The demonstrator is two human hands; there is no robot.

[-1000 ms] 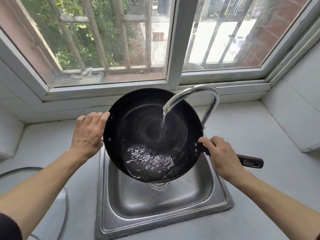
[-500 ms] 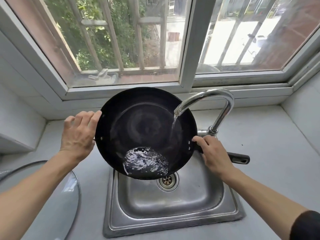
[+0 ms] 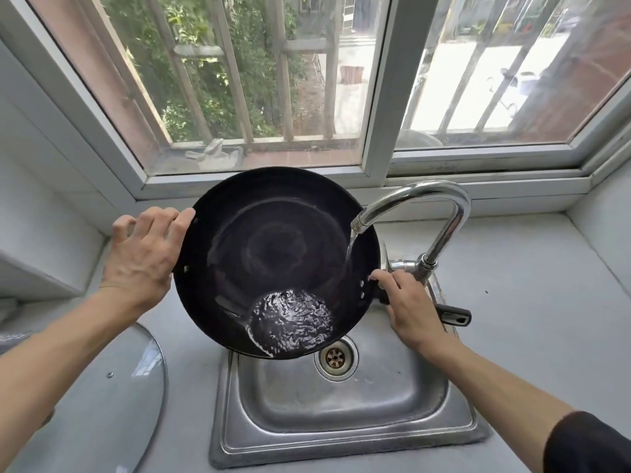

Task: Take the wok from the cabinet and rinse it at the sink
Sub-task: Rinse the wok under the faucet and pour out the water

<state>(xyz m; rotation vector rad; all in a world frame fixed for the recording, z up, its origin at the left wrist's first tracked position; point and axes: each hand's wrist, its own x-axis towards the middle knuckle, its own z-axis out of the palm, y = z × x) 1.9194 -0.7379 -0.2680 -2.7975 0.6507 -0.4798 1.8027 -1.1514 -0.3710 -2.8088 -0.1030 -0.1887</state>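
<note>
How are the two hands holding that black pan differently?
The left hand grips the wok's bare rim on the side away from the handle, fingers curled over the edge; the right hand wraps the dark handle where it joins the wok. The left hand sits higher and over the counter; the right is lower, near the tap's base, over the sink. Both grip firmly, keeping the wok tilted under the running water.

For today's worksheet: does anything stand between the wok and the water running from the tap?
Nothing visible does. The stream from the tap falls straight into the wok, held tilted over the sink by both hands.
</note>
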